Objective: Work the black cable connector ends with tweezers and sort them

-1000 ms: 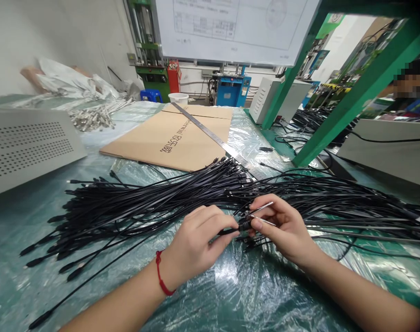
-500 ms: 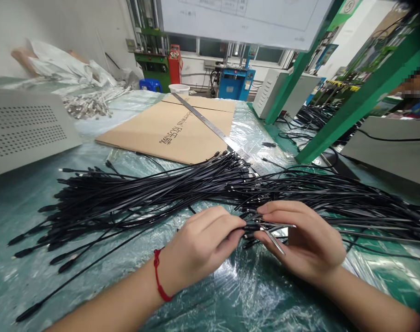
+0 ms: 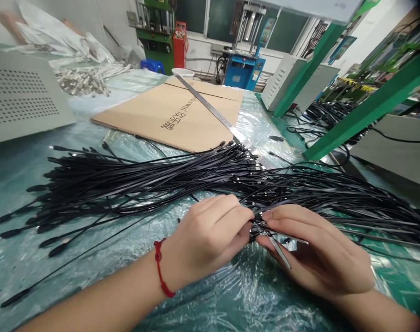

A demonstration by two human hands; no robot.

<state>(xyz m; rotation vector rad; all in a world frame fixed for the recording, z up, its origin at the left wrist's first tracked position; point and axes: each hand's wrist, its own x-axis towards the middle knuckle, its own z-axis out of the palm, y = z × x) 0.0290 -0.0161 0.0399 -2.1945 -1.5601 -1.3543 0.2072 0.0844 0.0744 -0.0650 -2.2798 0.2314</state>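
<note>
My left hand [image 3: 210, 237], with a red string at the wrist, is closed in a pinch on the black plug end of a cable [image 3: 254, 229]. My right hand [image 3: 317, 251] meets it fingertip to fingertip, closed on thin silver metal pins [image 3: 278, 249] that stick out toward me. Both hands rest on clear plastic sheet just in front of a big pile of thin black cables [image 3: 161, 182] that spreads across the table from left to right.
A flat brown cardboard sheet [image 3: 171, 117] lies behind the cables with a long steel ruler [image 3: 213, 113] across it. A grey perforated metal box [image 3: 19, 99] stands at the left. Green frame posts [image 3: 362, 108] and more black cables lie at the right. Silver parts are heaped far left.
Both hands have drawn closer to me and lower in view. The silver pins, first pointing up and right, now point down toward me. The view has tilted downward.
</note>
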